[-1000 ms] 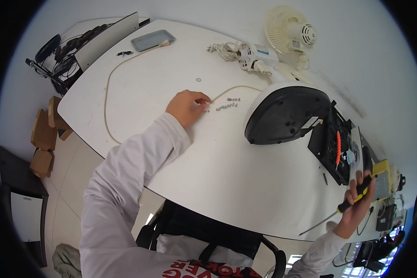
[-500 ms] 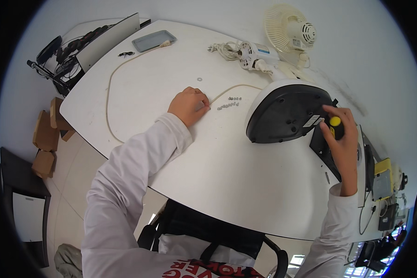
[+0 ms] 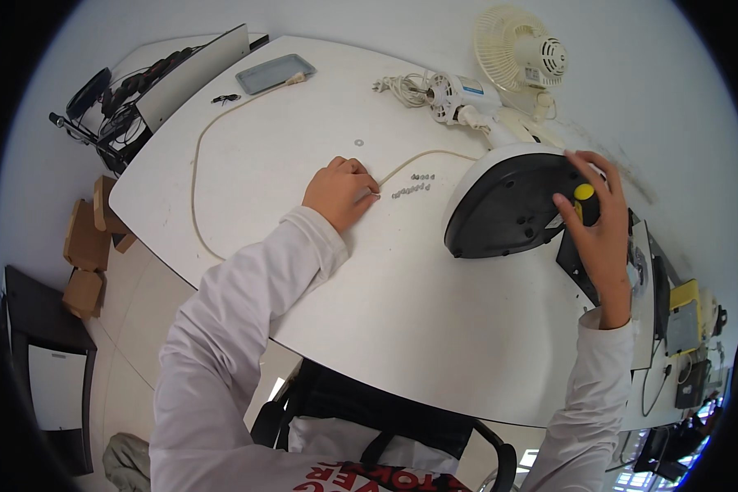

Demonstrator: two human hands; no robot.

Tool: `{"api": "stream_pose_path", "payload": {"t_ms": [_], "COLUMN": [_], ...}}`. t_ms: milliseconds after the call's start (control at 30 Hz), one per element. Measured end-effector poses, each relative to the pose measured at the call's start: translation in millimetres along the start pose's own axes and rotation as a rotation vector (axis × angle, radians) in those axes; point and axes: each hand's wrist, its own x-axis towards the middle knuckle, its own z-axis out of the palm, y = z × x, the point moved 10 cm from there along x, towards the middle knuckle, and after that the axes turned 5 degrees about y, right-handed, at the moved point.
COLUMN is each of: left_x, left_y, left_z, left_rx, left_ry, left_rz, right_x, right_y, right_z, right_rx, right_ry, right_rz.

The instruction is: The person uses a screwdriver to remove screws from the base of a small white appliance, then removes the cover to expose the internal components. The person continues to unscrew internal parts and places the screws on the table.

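Note:
My left hand (image 3: 340, 195) rests on the white table with its fingers curled together. Whatever is at its fingertips is too small to make out, and a beige cord passes close by. Two short rows of small screws (image 3: 412, 189) lie just right of it. On the right, a white fan base (image 3: 500, 205) sits tipped, its black underside showing. Over its right end, my right hand (image 3: 597, 217) holds a yellow-and-black screwdriver (image 3: 583, 193) in the palm, thumb and fingers spread around it. The tool's blade is hidden.
A fan motor (image 3: 463, 97) and a caged fan head (image 3: 512, 53) stand behind the base. One washer (image 3: 359, 143) lies beyond my left hand. A grey tray (image 3: 275, 74) is at the far left, and a beige cord (image 3: 197, 172) curves along the left side. Black panel (image 3: 576, 269) at right.
My right hand has moved a little left and away from me over the black underside, carrying the screwdriver. The left hand stays in nearly the same place; the whole view has shifted slightly.

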Motion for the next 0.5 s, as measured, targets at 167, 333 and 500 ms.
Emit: {"api": "stream_pose_path", "payload": {"t_ms": [167, 333, 500], "left_x": [-3.4, -3.6, 0.1], "left_y": [-0.7, 30.0, 130.3], "left_z": [-4.5, -37.6, -78.9], "left_rx": [-0.029, -0.209, -0.443], "left_ry": [0.056, 0.241, 0.362], "left_rz": [0.024, 0.108, 0.491], "right_x": [-11.6, -14.7, -16.0], "right_y": [0.5, -1.9, 1.1], "right_z": [8.7, 5.4, 8.3], "right_rx": [0.014, -0.03, -0.051], "right_ry": [-0.005, 0.056, 0.065], "right_rz": [-0.008, -0.055, -0.016]}}
